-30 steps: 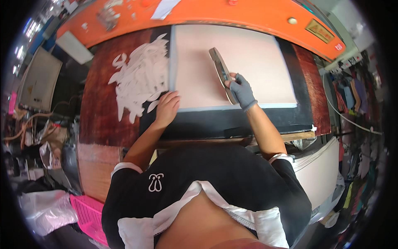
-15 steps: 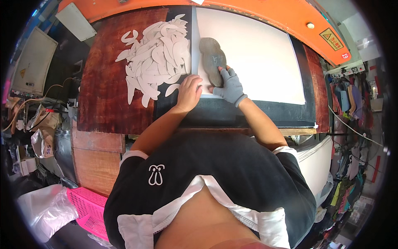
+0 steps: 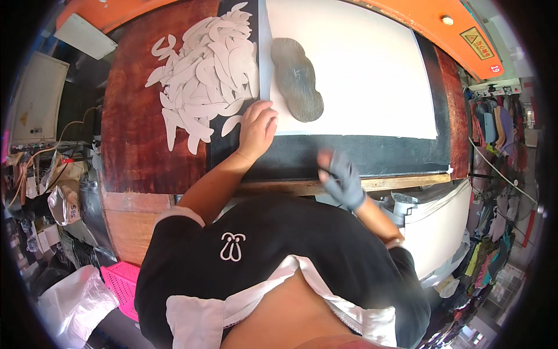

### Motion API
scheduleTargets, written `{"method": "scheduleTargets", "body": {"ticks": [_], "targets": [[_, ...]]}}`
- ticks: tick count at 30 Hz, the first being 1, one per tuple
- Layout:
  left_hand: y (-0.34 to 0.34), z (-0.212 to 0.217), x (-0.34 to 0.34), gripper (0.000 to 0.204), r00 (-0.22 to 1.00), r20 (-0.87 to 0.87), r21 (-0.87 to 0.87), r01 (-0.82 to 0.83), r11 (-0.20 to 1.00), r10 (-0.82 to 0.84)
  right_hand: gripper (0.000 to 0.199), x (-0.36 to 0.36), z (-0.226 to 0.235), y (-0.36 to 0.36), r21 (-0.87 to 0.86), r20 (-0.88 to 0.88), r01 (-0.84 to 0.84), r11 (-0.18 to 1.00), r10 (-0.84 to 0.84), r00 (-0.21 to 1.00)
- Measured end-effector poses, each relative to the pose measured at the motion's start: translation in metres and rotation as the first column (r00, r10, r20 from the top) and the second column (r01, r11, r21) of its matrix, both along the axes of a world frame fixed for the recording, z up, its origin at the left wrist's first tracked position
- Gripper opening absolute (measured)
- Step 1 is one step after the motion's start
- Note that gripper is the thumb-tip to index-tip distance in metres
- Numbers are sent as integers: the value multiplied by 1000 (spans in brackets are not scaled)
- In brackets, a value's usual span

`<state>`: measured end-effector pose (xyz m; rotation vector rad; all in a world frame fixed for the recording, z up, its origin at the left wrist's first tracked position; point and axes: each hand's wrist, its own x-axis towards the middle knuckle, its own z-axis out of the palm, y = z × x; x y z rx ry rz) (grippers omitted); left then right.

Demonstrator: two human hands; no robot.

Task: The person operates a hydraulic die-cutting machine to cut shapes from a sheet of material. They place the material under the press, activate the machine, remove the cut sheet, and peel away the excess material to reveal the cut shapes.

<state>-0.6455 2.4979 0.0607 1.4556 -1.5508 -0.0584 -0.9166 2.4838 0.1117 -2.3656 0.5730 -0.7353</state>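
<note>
A dark grey, wavy-edged block shaped like a shoe sole, apparently a cutting die (image 3: pixel 297 81), lies flat near the left edge of a white sheet (image 3: pixel 366 75). My left hand (image 3: pixel 257 129) rests at the sheet's lower left corner, fingers stretched out and nothing seen in them. In a grey fingerless glove, my right hand (image 3: pixel 342 179) hangs over the table's front edge, apart from the die; motion smears its fingers. Left of the sheet is a heap of curved white cut pieces (image 3: pixel 203 81), with one loose piece (image 3: pixel 231 124) beside my left hand.
Under the sheet lies a black mat (image 3: pixel 395 156) on a reddish-brown table (image 3: pixel 131 134). An orange machine beam (image 3: pixel 465 41) spans the far side. A pink basket (image 3: pixel 122 285) and a clear plastic bag (image 3: pixel 75 305) stand lower left. Coloured pieces (image 3: pixel 491 134) hang at the right.
My right hand has let go of the die and moved back toward me, past the sheet's near edge. The left hand stays at the sheet's corner. The whole view has shifted slightly.
</note>
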Motion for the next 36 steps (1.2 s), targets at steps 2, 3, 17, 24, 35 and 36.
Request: {"method": "scheduleTargets", "body": {"ticks": [2, 3, 17, 24, 35, 36], "targets": [[1, -1, 0, 16, 1000, -9, 26, -4, 1000, 4, 28, -60, -19, 57, 819, -268, 162, 551, 118, 956], [1, -1, 0, 16, 1000, -16, 26, -8, 1000, 9, 27, -89, -33, 85, 827, -415, 262, 497, 226, 881], [0, 10, -3, 26, 999, 21, 45, -30, 999, 29, 18, -95, 8, -4, 71, -211, 493, 867, -470, 857], [-83, 31, 47, 41, 941, -332, 134, -16, 991, 60, 69, 55, 23, -66, -334, -77, 258, 907, -299, 951], [-163, 23, 74, 39, 835, -549, 276, 222, 935, -36, 84, 91, -9, -84, -226, -54, 351, 909, -371, 927], [-164, 25, 73, 38, 786, -614, 251, 280, 927, -72, 84, 92, -10, -83, -234, -16, 347, 908, -361, 933]]}}
